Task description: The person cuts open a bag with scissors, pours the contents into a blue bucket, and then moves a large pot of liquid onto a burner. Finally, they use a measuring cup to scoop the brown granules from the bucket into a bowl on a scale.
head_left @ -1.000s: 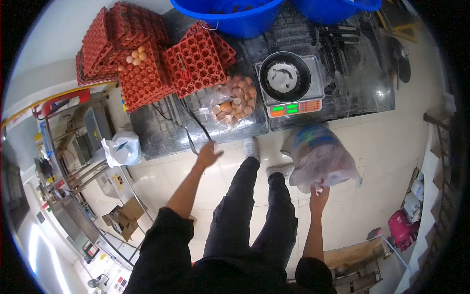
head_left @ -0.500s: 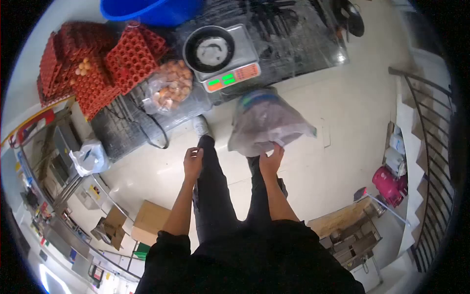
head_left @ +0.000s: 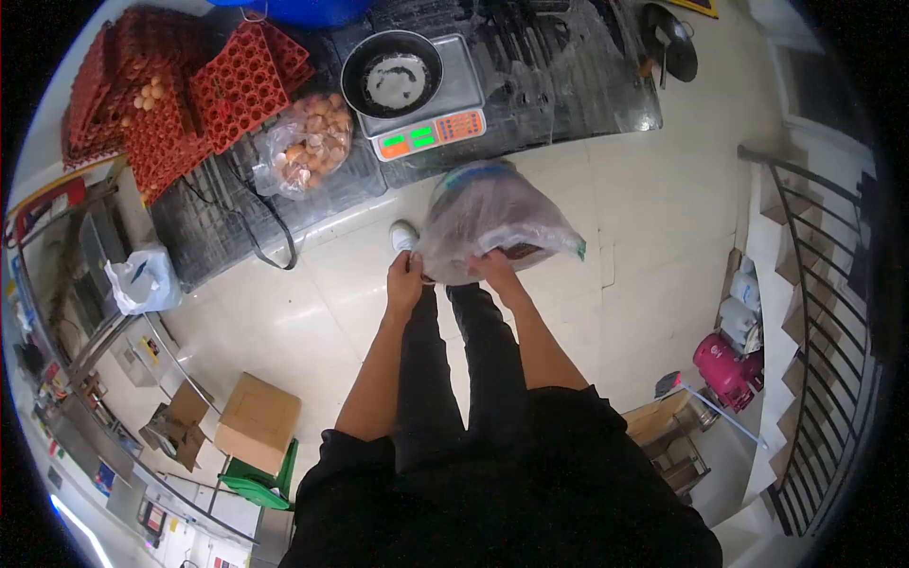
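Observation:
A large, cloudy plastic bag (head_left: pixel 492 208) stands in front of my legs beside the black table, its mouth towards me. My left hand (head_left: pixel 404 282) pinches the left edge of the mouth. At the near rim, my right hand (head_left: pixel 496 272) has its fingers closed on the plastic. Something dark brown shows through the opening to the right of that hand; its kind cannot be made out. On the table, a black frying pan (head_left: pixel 367 93) with white matter inside rests on a digital scale (head_left: pixel 462 80) with lit green displays.
The black table (head_left: pixel 559 104) also bears a clear bag of eggs (head_left: pixel 308 151), red egg trays (head_left: pixel 239 85) and a blue tub (head_left: pixel 317 9). A wok (head_left: pixel 677 52) lies at its right end. A stair railing (head_left: pixel 805 284) and pink gas cylinder (head_left: pixel 721 369) stand right; a cardboard box (head_left: pixel 256 421) is left.
My left hand has moved up and right from beside my leg to grip the bag's edge. My right hand has shifted left along the rim, and the mouth has opened somewhat.

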`<action>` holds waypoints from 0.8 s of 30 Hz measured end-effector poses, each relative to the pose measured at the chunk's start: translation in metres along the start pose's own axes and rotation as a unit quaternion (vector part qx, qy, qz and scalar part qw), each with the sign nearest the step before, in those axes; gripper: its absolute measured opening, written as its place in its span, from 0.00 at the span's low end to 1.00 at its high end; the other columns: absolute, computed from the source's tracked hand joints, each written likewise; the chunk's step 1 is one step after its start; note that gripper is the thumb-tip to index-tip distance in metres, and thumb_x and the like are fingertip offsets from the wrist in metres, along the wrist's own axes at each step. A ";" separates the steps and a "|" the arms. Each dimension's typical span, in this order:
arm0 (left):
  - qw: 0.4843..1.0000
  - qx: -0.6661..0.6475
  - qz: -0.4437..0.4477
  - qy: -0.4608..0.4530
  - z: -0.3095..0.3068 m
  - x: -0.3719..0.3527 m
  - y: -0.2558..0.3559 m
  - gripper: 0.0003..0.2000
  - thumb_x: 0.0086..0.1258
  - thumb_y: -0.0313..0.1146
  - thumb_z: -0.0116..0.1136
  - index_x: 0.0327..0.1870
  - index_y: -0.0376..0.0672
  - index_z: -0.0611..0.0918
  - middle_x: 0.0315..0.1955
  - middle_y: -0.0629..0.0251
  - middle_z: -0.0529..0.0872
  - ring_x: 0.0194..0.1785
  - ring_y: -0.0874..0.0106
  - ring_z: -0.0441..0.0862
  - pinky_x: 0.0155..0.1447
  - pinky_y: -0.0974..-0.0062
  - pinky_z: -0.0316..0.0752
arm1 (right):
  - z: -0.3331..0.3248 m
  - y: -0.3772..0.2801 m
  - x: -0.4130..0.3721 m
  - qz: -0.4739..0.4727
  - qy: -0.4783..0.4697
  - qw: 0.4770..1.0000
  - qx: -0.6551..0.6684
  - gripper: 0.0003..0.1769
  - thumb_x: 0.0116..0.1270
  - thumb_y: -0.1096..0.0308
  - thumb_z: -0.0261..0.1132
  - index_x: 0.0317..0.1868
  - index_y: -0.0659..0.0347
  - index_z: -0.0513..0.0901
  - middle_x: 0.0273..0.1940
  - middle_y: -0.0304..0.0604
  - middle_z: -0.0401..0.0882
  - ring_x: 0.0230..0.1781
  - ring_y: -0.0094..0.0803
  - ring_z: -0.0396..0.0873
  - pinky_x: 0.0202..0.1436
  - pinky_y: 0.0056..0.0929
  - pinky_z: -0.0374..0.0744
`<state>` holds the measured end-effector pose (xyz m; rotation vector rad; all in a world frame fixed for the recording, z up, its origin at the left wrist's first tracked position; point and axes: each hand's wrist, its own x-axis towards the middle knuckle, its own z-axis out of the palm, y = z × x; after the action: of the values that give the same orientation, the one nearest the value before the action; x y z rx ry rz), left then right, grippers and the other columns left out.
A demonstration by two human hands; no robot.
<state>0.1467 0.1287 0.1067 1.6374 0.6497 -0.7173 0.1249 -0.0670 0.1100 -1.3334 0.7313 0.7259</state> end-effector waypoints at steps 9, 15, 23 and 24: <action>0.984 0.142 0.084 -0.063 0.022 -0.015 0.022 0.10 0.69 0.32 0.47 0.44 0.35 0.75 0.27 0.51 0.82 0.31 0.59 0.82 0.36 0.64 0.73 | 0.019 -0.016 0.025 0.153 -0.095 0.982 0.060 0.27 0.63 0.46 0.64 0.45 0.65 0.81 0.44 0.38 0.79 0.47 0.26 0.75 0.56 0.30 0.68; 0.986 0.058 0.113 -0.111 0.037 -0.042 0.023 0.12 0.65 0.27 0.49 0.50 0.36 0.73 0.37 0.46 0.81 0.41 0.51 0.80 0.44 0.61 0.73 | 0.023 -0.001 0.047 0.207 -0.055 0.976 -0.038 0.26 0.59 0.48 0.67 0.40 0.68 0.80 0.38 0.39 0.79 0.38 0.29 0.76 0.42 0.34 0.72; 0.997 0.031 -0.001 -0.072 -0.023 -0.090 -0.004 0.09 0.66 0.28 0.55 0.46 0.42 0.81 0.29 0.63 0.81 0.34 0.76 0.78 0.42 0.79 0.74 | 0.006 0.051 0.064 0.093 0.033 0.989 -0.113 0.37 0.60 0.45 0.62 0.48 0.79 0.76 0.43 0.58 0.80 0.46 0.42 0.78 0.48 0.36 0.73; 0.999 0.012 0.033 -0.025 -0.036 -0.095 -0.016 0.09 0.66 0.28 0.55 0.45 0.41 0.80 0.28 0.64 0.81 0.33 0.77 0.78 0.40 0.79 0.73 | 0.010 0.035 0.052 0.105 0.060 0.984 -0.132 0.38 0.60 0.45 0.62 0.51 0.79 0.74 0.47 0.56 0.78 0.49 0.41 0.76 0.51 0.35 0.71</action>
<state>0.0760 0.1633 0.1734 1.6504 0.5509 -0.7183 0.1279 -0.0513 0.0483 -1.5670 0.9055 0.9413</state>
